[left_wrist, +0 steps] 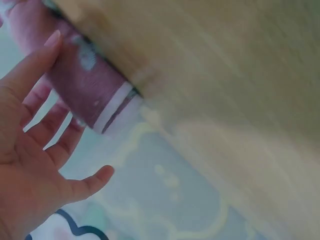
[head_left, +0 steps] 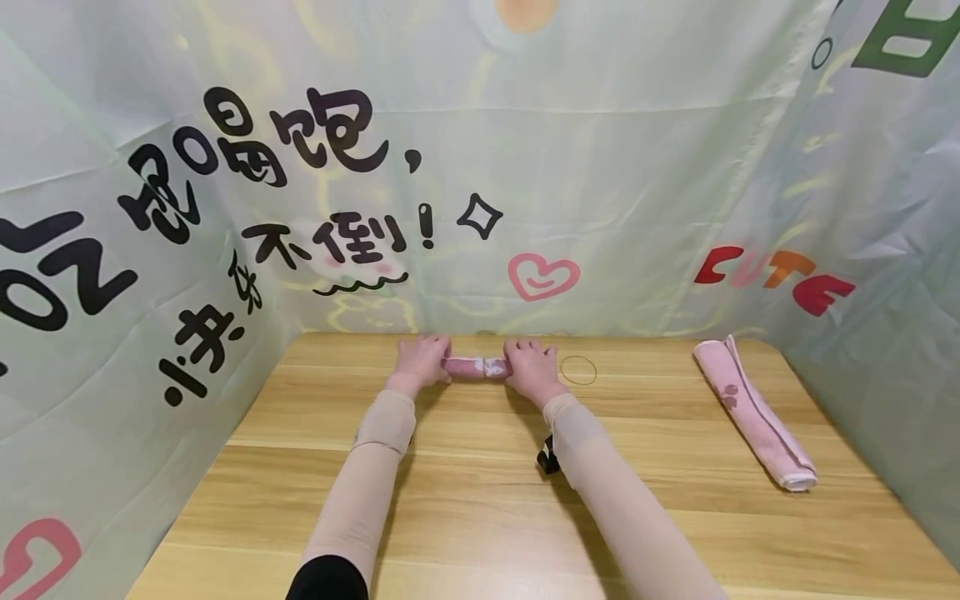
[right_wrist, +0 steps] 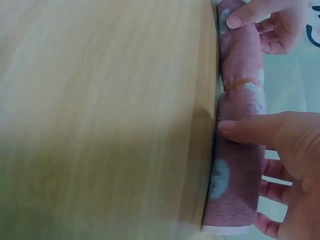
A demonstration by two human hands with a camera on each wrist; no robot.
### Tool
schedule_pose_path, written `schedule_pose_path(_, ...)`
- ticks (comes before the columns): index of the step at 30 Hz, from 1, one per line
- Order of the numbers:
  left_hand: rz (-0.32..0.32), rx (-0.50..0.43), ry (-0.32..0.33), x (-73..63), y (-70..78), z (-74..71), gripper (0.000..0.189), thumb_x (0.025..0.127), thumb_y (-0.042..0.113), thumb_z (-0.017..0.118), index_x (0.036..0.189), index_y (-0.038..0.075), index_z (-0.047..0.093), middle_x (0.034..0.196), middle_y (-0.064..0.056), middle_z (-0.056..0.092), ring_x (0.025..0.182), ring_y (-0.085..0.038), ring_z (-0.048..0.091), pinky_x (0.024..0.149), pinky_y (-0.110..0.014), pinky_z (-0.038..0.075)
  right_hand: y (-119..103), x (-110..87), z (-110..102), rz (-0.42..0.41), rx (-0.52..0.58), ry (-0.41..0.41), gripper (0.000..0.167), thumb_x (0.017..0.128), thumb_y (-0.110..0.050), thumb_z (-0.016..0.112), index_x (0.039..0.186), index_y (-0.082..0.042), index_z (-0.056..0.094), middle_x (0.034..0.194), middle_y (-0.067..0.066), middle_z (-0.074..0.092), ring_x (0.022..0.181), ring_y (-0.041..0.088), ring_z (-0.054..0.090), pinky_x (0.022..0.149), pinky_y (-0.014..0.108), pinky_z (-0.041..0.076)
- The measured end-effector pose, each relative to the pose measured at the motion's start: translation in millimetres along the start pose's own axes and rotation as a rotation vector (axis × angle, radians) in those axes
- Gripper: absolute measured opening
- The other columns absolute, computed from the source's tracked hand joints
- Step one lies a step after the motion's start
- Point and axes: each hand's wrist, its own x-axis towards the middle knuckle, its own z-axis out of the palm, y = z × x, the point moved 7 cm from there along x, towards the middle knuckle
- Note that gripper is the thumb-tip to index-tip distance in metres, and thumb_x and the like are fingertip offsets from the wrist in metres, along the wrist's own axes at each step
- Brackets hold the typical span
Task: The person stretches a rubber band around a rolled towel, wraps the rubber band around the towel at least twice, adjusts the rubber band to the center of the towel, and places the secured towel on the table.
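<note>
A dark pink towel (head_left: pixel 474 367) with pale patches, rolled into a tight cylinder, lies crosswise near the far edge of the table. Around its middle runs a thin rubber band (right_wrist: pixel 240 83), which pinches the roll slightly. My left hand (head_left: pixel 422 364) holds the left part, its thumb on the near side and its fingers behind, as the left wrist view shows. On the right part, my right hand (head_left: pixel 532 371) grips in the same way, thumb (right_wrist: pixel 250 128) pressed on the cloth. Parts of the roll are hidden under both hands in the head view.
A loose yellow rubber band (head_left: pixel 578 370) lies just right of my right hand. Farther right rests a lighter pink rolled towel (head_left: pixel 753 417), set at a slant. Printed cloth (head_left: pixel 630 192) hangs behind and beside the wooden table (head_left: pixel 472 517).
</note>
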Motion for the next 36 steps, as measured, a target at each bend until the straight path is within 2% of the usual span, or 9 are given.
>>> schedule_pose_path(5, -0.005, -0.057, -0.009, -8.7, -1.0, -3.3, 0.037, 0.071, 0.027, 0.086, 0.098, 0.019, 0.061, 0.110, -0.002, 0.066, 0.108, -0.028, 0.055, 0.096, -0.059, 0.036, -2.3, -5.6, -4.8, -0.012, 0.041, -0.029, 0.035, 0.077, -0.021, 0.081, 0.100, -0.015, 0.055, 0.110, 0.010, 0.060, 0.109, 0.033, 0.050, 0.093, 0.058, 0.034)
schedule_pose_path(12, -0.021, -0.079, 0.005, -19.3, 0.8, -6.7, 0.026, 0.079, 0.027, 0.080, 0.097, 0.019, 0.063, 0.110, -0.004, 0.066, 0.111, -0.030, 0.055, 0.096, -0.060, 0.038, -4.1, -13.3, -9.2, -0.030, 0.057, -0.049, 0.032, 0.080, -0.023, 0.079, 0.101, -0.016, 0.056, 0.106, 0.008, 0.059, 0.104, 0.030, 0.049, 0.091, 0.058, 0.034)
schedule_pose_path(17, -0.034, -0.079, 0.029, -25.3, 1.7, -5.8, 0.020, 0.082, 0.023, 0.078, 0.097, 0.020, 0.064, 0.108, -0.004, 0.066, 0.110, -0.031, 0.056, 0.094, -0.060, 0.039, -4.5, -20.6, -12.2, -0.037, 0.060, -0.035, 0.024, 0.083, -0.016, 0.074, 0.101, -0.016, 0.059, 0.107, 0.007, 0.060, 0.108, 0.032, 0.052, 0.090, 0.058, 0.038)
schedule_pose_path(21, -0.052, -0.071, 0.047, -26.4, 2.6, -5.7, 0.018, 0.083, 0.016, 0.076, 0.095, 0.020, 0.065, 0.108, -0.005, 0.067, 0.110, -0.032, 0.057, 0.095, -0.062, 0.039, -4.4, -24.4, -13.0, -0.038, 0.058, -0.007, 0.021, 0.083, -0.008, 0.069, 0.101, -0.016, 0.061, 0.105, 0.007, 0.060, 0.106, 0.031, 0.052, 0.088, 0.056, 0.039)
schedule_pose_path(25, -0.069, -0.070, 0.062, -26.1, 4.0, -6.8, 0.017, 0.082, 0.010, 0.074, 0.094, 0.020, 0.065, 0.108, -0.005, 0.067, 0.109, -0.032, 0.058, 0.095, -0.063, 0.038, -3.8, -24.9, -12.2, -0.027, 0.053, 0.024, 0.022, 0.082, -0.005, 0.069, 0.100, -0.016, 0.061, 0.102, 0.007, 0.060, 0.102, 0.030, 0.052, 0.086, 0.054, 0.039)
schedule_pose_path(32, -0.078, -0.085, 0.062, -28.8, 4.6, -6.6, 0.018, 0.081, 0.017, 0.077, 0.095, 0.019, 0.065, 0.109, -0.006, 0.067, 0.109, -0.033, 0.058, 0.093, -0.061, 0.038, -4.8, -27.6, -13.7, -0.031, 0.073, 0.043, 0.024, 0.080, -0.005, 0.070, 0.100, -0.015, 0.062, 0.100, 0.006, 0.059, 0.100, 0.029, 0.051, 0.085, 0.053, 0.039)
schedule_pose_path(36, -0.091, -0.100, 0.065, -31.2, 4.2, -7.6, 0.022, 0.080, 0.021, 0.079, 0.097, 0.019, 0.066, 0.112, -0.006, 0.066, 0.111, -0.033, 0.057, 0.093, -0.060, 0.039, -5.1, -29.0, -14.5, -0.038, 0.085, 0.047, 0.027, 0.081, -0.007, 0.070, 0.106, -0.015, 0.063, 0.105, 0.007, 0.061, 0.105, 0.031, 0.053, 0.087, 0.054, 0.039)
